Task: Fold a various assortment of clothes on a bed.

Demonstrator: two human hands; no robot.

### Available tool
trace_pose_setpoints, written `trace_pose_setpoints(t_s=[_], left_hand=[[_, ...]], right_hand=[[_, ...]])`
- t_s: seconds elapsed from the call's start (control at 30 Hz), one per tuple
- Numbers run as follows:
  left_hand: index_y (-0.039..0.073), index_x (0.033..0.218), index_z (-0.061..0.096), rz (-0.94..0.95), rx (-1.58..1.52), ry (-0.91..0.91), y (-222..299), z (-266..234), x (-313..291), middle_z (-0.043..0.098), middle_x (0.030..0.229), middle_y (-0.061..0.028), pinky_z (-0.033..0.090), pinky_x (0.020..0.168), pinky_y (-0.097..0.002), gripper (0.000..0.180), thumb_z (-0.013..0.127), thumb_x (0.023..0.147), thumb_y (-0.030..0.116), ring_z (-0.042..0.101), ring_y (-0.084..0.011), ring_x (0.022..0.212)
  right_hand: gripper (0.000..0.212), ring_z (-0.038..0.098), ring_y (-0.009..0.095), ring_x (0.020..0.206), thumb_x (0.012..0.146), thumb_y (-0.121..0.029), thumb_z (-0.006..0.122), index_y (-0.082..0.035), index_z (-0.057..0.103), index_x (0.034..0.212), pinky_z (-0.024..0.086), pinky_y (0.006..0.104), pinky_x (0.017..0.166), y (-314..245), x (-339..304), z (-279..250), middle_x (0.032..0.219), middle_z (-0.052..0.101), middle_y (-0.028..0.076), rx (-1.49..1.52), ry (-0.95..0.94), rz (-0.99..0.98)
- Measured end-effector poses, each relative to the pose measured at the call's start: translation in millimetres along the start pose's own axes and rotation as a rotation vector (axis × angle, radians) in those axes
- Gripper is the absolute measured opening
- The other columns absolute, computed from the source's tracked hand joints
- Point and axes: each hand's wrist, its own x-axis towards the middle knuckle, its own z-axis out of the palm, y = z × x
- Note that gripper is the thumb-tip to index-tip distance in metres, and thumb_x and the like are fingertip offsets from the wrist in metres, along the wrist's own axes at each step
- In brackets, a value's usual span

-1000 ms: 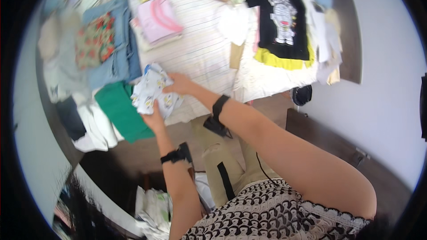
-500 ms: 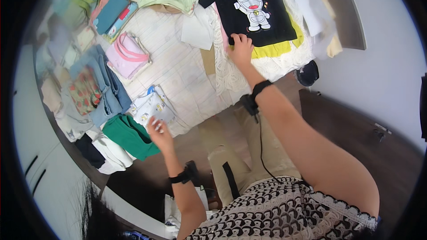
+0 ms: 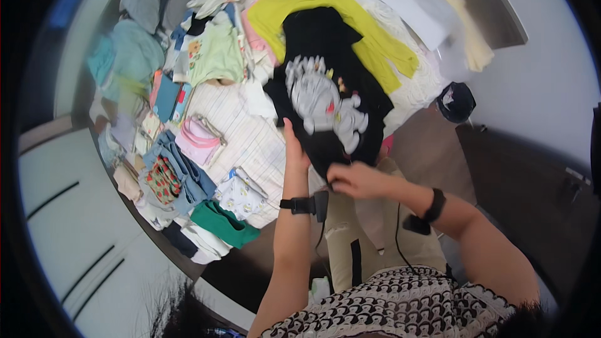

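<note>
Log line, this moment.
left hand: at left edge of black shirt, grip unclear | right hand: curled at lower edge, grip unclear | black shirt: overlapping yellow top

Centre of frame: T-shirt, reaching down past the near edge of the bed; left hand at its lower left edge, right hand at its lower end.
Upper centre to upper right: long-sleeved top, on the bed, partly behind the T-shirt.
Upper left of centre: shirt, left of the T-shirt.
Left of centre: folded top, on the bed, below the shirt.
Lower left: jeans, with a folded garment on them; just below, folded cloth.
Left edge: wardrobe, beside the bed.
Right of centre: floor.
</note>
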Motion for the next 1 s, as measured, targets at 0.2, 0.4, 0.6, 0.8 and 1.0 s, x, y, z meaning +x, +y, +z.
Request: trace_pose_setpoints(t_s=[0.2, 0.4, 0.6, 0.8, 1.0], left_hand=[[0.005, 0.124, 0.04, 0.414, 0.01, 0.277, -27.0, -5.0, 21.6, 0.047, 0.122, -0.0115, 0.036, 0.096, -0.0395, 0.049, 0.034, 0.092, 0.041, 0.045, -0.0261, 0.113], [-0.002, 0.121, 0.041, 0.256, 0.813, -0.071, -89.9, 81.8, -106.3, 0.047, 0.121, -0.0124, 0.034, 0.094, -0.0328, 0.048, 0.04, 0.09, 0.034, 0.046, -0.0256, 0.11], [0.001, 0.112, 0.047, 0.422, 0.923, -0.269, -82.6, 112.8, -162.1, 0.052, 0.111, -0.0114, 0.039, 0.089, -0.0342, 0.03, 0.044, 0.082, 0.001, 0.049, -0.0211, 0.103], [0.006, 0.123, 0.041, -0.163, 0.776, -0.281, -109.6, 74.9, -141.5, 0.05, 0.116, -0.0085, 0.033, 0.098, -0.0356, 0.035, 0.036, 0.089, 0.014, 0.044, -0.0221, 0.113], [0.003, 0.121, 0.043, -0.805, 0.668, -0.551, -168.8, 132.5, -159.8, 0.049, 0.119, -0.0103, 0.034, 0.098, -0.039, 0.036, 0.038, 0.09, 0.02, 0.045, -0.0247, 0.113]], right_hand=[[0.03, 0.057, 0.032, 0.08, 0.069, -0.018, 0.063, -0.008, 0.049, 0.095, 0.044, 0.0416, 0.068, 24.8, -79.3, -28.2, 0.084, 0.059, 0.013, -0.363, -0.045, 0.495], [0.077, 0.051, 0.034, 0.095, 0.061, -0.014, 0.065, -0.001, 0.031, 0.129, 0.039, 0.0409, 0.082, -12.6, -52.3, -24.4, 0.105, 0.05, 0.021, -0.182, 0.548, 0.012], [0.04, 0.056, 0.037, 0.091, 0.078, -0.026, 0.056, 0.009, 0.056, 0.097, 0.043, 0.0381, 0.075, -78.6, -81.0, -73.9, 0.093, 0.058, 0.027, 0.203, 0.552, 0.343], [0.082, 0.048, 0.027, 0.105, 0.081, -0.062, 0.042, 0.013, 0.044, 0.115, 0.036, 0.0318, 0.09, -209.1, -131.9, -56.8, 0.113, 0.052, 0.021, 0.328, 0.13, 0.407], [0.071, 0.051, 0.021, 0.094, 0.086, -0.057, 0.035, 0.01, 0.053, 0.105, 0.038, 0.0297, 0.084, -215.9, -250.7, -71.6, 0.099, 0.059, 0.014, 0.365, 0.227, 0.259]])
